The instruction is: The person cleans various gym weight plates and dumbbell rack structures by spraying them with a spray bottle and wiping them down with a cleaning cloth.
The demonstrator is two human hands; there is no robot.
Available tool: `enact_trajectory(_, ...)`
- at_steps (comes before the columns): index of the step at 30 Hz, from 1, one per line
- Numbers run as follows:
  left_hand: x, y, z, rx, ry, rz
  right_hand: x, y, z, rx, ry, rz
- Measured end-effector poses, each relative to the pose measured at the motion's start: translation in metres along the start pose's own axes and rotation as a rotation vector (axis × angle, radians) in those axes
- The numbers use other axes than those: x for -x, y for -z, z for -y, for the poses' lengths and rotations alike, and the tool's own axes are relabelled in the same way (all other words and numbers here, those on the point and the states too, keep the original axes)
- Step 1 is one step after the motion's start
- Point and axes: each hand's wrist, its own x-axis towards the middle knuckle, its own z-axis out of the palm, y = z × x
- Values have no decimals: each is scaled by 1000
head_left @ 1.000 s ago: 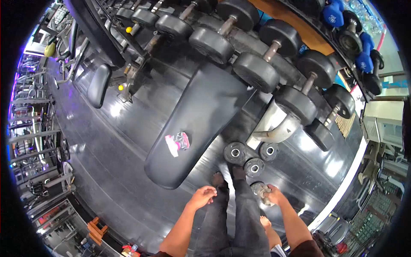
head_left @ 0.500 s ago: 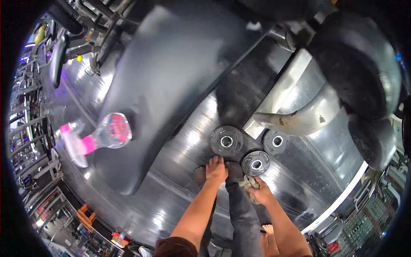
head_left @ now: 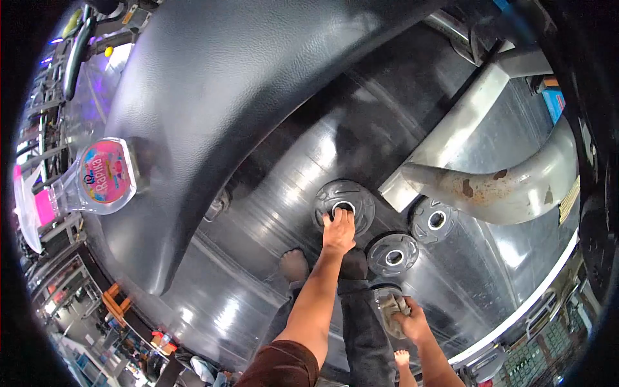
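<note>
Our L hand (head_left: 338,232) is on the big plate (head_left: 353,187), which lies flat on the floor (head_left: 232,274); its fingers are bent at the centre ring, from approx 6 o'clock, but we can't tell if they're actually gripping. R hand (head_left: 414,320) has its fingers clenched on a wadded cloth (head_left: 390,313), w/ a round item (head_left: 385,289) partly hidden under it. From the big plate, the middle plate (head_left: 383,246) sits just beside at btwn 4 & 5 o'clock, the far plate (head_left: 422,222) past it at btwn 3 & 4, near the metal frame (head_left: 445,138). Handling, our guess: plates are heavy & stiff, hard to break, prob. slick where smooth; best hold = hooked fingers in the ctr hole, or both hands on opp. edges at 3 & 9. Watch for pinching vs. the floor. Cloth's light, soft, no fragile spots; bunch it anywhere, as R has it, palm behind, fingers round the folds, loose part hanging toward 6 o'clock.
</note>
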Motion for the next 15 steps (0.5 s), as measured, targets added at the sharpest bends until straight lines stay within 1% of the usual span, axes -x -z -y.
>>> enact_trajectory(2,4,16,11,45,1,209,10,-2,18,-28,46,-13)
enact_trajectory(3,7,37,19,61,-38,281,13,-1,27,-54,44,-26)
enact_trajectory(6,29,109,34,259,-29,367,30,-4,61,-183,50,-47)
enact_trajectory(7,37,127,42,400,51,446,37,-6,73,-254,59,-37)
enact_trajectory(8,52,121,54,651,182,452,46,-9,84,-325,69,-29)
enact_trajectory(9,76,119,67,820,293,549,54,-9,94,-288,115,-37)
enact_trajectory(11,143,157,72,1345,387,485,82,-13,117,-430,178,-23)
enact_trajectory(12,181,197,64,1693,350,300,95,-16,132,-500,218,-15)
enact_trajectory(14,249,242,64,2042,279,172,138,-20,168,-531,263,-67)
enact_trajectory(15,290,245,71,2255,195,97,163,-21,187,-547,284,-88)
